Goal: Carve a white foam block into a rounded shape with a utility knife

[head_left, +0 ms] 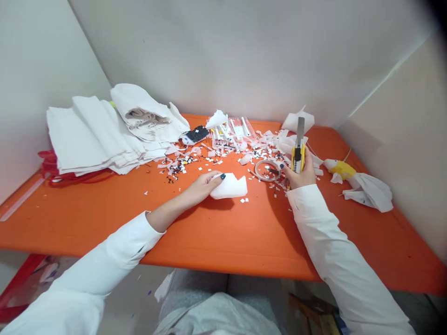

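Observation:
My left hand [204, 187] pinches a small piece of white paper [229, 187] by its left edge, thumb on top. The piece has a notch cut into its upper right side. In my right hand [303, 175] is a yellow and black utility knife [297, 156], held upright with its wide blade [301, 128] pointing away from me. A roll of clear tape [267, 170] lies flat on the orange table just left of that hand. Small paper scraps [244, 200] lie below and around the white piece.
A stack of white paper [92, 135] with folded sheets fills the table's left side. Behind my hands are a black block [196, 134], a clear case of markers [240, 128] and many scraps. At right lies a yellow and white paper shape [340, 169] beside crumpled paper [372, 190].

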Available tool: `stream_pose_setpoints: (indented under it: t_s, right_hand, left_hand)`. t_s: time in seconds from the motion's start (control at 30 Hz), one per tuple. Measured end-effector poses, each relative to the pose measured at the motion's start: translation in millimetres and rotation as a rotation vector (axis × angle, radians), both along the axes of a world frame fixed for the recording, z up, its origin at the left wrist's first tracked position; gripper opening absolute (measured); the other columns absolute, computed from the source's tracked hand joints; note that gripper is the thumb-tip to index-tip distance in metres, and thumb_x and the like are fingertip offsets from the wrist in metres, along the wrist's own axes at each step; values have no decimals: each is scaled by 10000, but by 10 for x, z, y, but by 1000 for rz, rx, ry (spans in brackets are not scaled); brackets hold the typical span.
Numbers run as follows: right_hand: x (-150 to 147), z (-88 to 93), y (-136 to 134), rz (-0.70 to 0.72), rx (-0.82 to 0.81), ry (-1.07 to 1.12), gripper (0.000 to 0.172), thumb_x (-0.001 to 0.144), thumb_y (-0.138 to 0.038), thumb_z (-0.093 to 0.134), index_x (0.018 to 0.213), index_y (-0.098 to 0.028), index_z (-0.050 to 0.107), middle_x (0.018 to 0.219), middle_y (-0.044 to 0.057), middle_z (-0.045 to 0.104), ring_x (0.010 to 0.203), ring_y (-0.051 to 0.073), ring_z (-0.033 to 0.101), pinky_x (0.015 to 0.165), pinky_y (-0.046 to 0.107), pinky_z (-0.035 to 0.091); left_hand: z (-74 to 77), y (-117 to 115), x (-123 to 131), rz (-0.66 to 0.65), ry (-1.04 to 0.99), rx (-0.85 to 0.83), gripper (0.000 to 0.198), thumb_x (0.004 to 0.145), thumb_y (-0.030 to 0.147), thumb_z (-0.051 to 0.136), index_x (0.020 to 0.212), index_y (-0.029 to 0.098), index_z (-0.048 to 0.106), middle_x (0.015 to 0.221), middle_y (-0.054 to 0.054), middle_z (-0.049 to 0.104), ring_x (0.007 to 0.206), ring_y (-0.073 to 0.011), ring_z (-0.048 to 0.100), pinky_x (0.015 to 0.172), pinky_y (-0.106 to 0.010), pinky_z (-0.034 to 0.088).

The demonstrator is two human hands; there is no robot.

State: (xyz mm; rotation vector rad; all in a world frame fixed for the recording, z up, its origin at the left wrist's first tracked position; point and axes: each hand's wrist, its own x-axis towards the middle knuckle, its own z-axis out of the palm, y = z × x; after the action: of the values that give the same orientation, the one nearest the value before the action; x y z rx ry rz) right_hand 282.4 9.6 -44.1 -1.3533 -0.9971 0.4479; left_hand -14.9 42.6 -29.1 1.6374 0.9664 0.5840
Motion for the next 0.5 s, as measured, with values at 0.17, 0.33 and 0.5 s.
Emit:
stream_pose_setpoints:
  t_s: [0.17, 0.33, 0.5]
  right_hand:
    - [-152, 44, -116, 250, -172, 284, 808, 790, -451, 659, 1477, -310, 257, 1040, 58, 638, 458, 76, 455, 399, 232, 424]
    - [-584, 90, -331, 605, -240, 371, 784, 816, -466, 646, 1486, -334, 260, 1066, 59, 660, 398, 45, 380, 359, 213, 372]
    - [-757, 73, -354, 580, -213, 221, 1027, 676, -399, 801, 1503, -372, 193, 1419, 90, 477, 818, 195, 669, 539, 284, 553]
  left_hand:
    - [-7, 17, 33, 71, -145, -166, 549, 716, 584, 662, 1020, 130, 608, 914, -62, 661, 742, -147, 580, 643, -239, 432]
    - [88, -34, 54, 115, -249, -263, 647, 653, 579, 730, 1102, 168, 510, 855, -30, 656, 661, -124, 595, 593, -227, 446]
    - [128, -115, 70, 64, -241, -227, 491, 763, 551, 647, 1081, 214, 487, 742, 33, 569, 492, -80, 509, 426, -190, 388]
